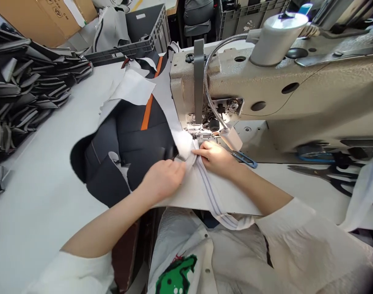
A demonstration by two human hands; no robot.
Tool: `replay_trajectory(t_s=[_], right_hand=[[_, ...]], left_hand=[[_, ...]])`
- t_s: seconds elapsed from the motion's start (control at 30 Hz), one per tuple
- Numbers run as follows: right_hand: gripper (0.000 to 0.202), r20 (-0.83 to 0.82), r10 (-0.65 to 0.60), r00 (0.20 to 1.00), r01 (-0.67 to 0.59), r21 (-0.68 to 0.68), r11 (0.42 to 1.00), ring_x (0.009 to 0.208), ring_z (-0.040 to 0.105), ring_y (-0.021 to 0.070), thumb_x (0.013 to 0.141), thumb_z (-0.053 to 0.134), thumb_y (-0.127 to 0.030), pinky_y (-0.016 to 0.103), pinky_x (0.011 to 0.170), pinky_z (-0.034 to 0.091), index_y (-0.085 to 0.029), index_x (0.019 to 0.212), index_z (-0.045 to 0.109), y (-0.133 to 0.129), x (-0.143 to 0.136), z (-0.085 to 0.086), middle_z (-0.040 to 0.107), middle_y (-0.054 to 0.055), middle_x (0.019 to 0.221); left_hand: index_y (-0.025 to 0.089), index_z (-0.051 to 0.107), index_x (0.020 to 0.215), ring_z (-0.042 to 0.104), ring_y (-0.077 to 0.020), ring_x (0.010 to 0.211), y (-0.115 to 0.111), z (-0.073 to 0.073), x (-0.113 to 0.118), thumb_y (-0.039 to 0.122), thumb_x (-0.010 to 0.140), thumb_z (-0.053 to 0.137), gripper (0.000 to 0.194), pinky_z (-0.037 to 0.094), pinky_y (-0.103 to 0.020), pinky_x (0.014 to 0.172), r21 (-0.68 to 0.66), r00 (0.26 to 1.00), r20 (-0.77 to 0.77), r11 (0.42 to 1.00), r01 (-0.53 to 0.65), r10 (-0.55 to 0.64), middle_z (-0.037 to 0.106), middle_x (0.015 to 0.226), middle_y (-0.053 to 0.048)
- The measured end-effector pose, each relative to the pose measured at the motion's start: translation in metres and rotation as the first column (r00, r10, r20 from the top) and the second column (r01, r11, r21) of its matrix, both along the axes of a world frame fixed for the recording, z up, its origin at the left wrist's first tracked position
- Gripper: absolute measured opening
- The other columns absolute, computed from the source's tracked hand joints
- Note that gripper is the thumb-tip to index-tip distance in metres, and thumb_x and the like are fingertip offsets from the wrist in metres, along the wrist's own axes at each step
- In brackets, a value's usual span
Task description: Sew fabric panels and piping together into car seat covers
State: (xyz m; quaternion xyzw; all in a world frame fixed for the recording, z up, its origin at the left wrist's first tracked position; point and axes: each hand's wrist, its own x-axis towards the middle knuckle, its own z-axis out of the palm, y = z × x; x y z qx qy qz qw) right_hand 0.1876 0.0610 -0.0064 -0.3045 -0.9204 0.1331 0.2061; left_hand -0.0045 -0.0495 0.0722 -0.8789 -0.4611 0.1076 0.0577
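A black padded cover point(137, 139) with an orange stripe point(147, 112) and pale edging lies on the white table, left of the sewing machine point(229, 73). My left hand point(165, 177) is closed on the cover's edge, just in front of the machine's needle area. To its right, my right hand point(215, 157) presses a white tape point(209, 185) with blue-grey lines against that edge, fingers together. The tape runs down over the table's front edge onto my lap. Bright lamp light washes out the fabric by the needle.
Stacked grey-black pieces point(27, 85) fill the left side. Grey crates point(146, 30) and a cardboard box point(45, 20) stand behind. Blue thread snips point(246, 159) and black scissors point(327, 173) lie at the right, beside more white tape point(364, 192).
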Motion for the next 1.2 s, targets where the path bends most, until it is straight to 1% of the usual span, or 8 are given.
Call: replay_trajectory(t_s=[0.1, 0.2, 0.37, 0.5, 0.7, 0.9, 1.07, 1.2], right_hand=[[0.035, 0.032, -0.021, 0.999, 0.019, 0.074, 0.997, 0.077, 0.046, 0.0186, 0.085, 0.046, -0.012, 0.031, 0.073, 0.039, -0.021, 0.108, 0.070, -0.005, 0.000, 0.000, 0.057, 0.008, 0.084], [0.037, -0.003, -0.042, 0.999, 0.042, 0.095, 0.995, 0.079, 0.047, 0.0185, 0.086, 0.044, -0.012, 0.030, 0.072, 0.039, -0.023, 0.114, 0.067, -0.006, 0.005, -0.001, 0.057, 0.007, 0.085], [0.032, -0.085, -0.199, 0.976, 0.204, 0.066, 0.977, 0.083, 0.051, 0.0192, 0.087, 0.046, -0.018, 0.029, 0.070, 0.042, -0.016, 0.115, 0.062, -0.003, 0.010, -0.004, 0.059, 0.008, 0.090], [0.026, -0.036, -0.064, 0.997, 0.069, 0.161, 0.985, 0.080, 0.051, 0.0203, 0.091, 0.042, -0.019, 0.032, 0.076, 0.043, -0.016, 0.102, 0.064, -0.008, 0.004, -0.004, 0.060, 0.008, 0.084], [0.024, -0.017, -0.015, 1.000, 0.018, 0.226, 0.974, 0.074, 0.051, 0.0196, 0.093, 0.041, -0.017, 0.032, 0.073, 0.044, -0.013, 0.099, 0.064, -0.016, -0.001, -0.005, 0.063, 0.008, 0.081], [0.023, -0.046, -0.016, 0.999, 0.028, 0.279, 0.960, 0.076, 0.052, 0.0194, 0.093, 0.042, -0.017, 0.031, 0.073, 0.046, -0.012, 0.102, 0.063, -0.017, -0.003, -0.005, 0.064, 0.008, 0.084], [0.024, -0.046, -0.005, 0.999, 0.017, 0.277, 0.961, 0.076, 0.052, 0.0191, 0.094, 0.041, -0.018, 0.031, 0.073, 0.047, -0.011, 0.104, 0.062, -0.017, -0.003, -0.002, 0.064, 0.008, 0.084], [0.028, 0.009, -0.004, 1.000, 0.002, 0.247, 0.969, 0.077, 0.053, 0.0188, 0.095, 0.038, -0.016, 0.032, 0.075, 0.047, -0.013, 0.109, 0.061, -0.018, -0.003, 0.000, 0.064, 0.008, 0.087]], left_hand=[[0.003, 0.056, 0.118, 0.061, -0.0221, 0.069, 0.000, -0.006, 0.046, 0.007, 0.089, 0.031, 0.038, 0.044, -0.033, 0.055, -0.090, 0.995, -0.010, 0.991, 0.099, -0.100, 0.062, 0.074, -0.011], [-0.002, 0.051, 0.125, 0.061, -0.0235, 0.073, -0.005, -0.013, 0.066, 0.015, 0.089, 0.038, 0.042, 0.042, -0.033, 0.055, -0.104, 0.999, 0.012, 0.994, -0.030, 0.031, 0.063, 0.080, -0.015], [-0.002, 0.048, 0.129, 0.057, -0.0249, 0.081, -0.017, -0.019, 0.049, 0.035, 0.079, 0.055, 0.063, 0.043, -0.035, 0.060, -0.052, 0.976, 0.054, 0.977, -0.207, 0.210, 0.059, 0.113, -0.021], [-0.001, 0.041, 0.136, 0.057, -0.0253, 0.087, -0.018, -0.023, 0.043, 0.032, 0.077, 0.055, 0.069, 0.045, -0.037, 0.067, -0.063, 0.973, 0.007, 0.972, -0.228, 0.229, 0.046, 0.137, -0.024], [-0.004, 0.039, 0.137, 0.056, -0.0267, 0.091, -0.003, -0.031, 0.049, 0.021, 0.083, 0.045, 0.059, 0.043, -0.038, 0.068, -0.022, 0.967, -0.052, 0.968, -0.250, 0.249, 0.046, 0.136, -0.028], [-0.003, 0.044, 0.133, 0.054, -0.0259, 0.092, 0.014, -0.040, 0.038, 0.017, 0.085, 0.041, 0.053, 0.041, -0.038, 0.068, 0.107, 0.977, -0.011, 0.972, -0.208, 0.211, 0.050, 0.134, -0.024], [0.004, 0.052, 0.128, 0.053, -0.0219, 0.084, 0.024, -0.053, 0.020, 0.013, 0.087, 0.039, 0.044, 0.040, -0.036, 0.065, 0.269, 0.990, 0.094, 0.954, -0.130, 0.108, 0.057, 0.129, -0.016], [0.011, 0.057, 0.124, 0.055, -0.0207, 0.095, 0.030, -0.058, 0.006, 0.011, 0.091, 0.037, 0.038, 0.042, -0.036, 0.078, 0.356, 0.988, 0.157, 0.933, -0.051, -0.006, 0.059, 0.128, -0.011]])
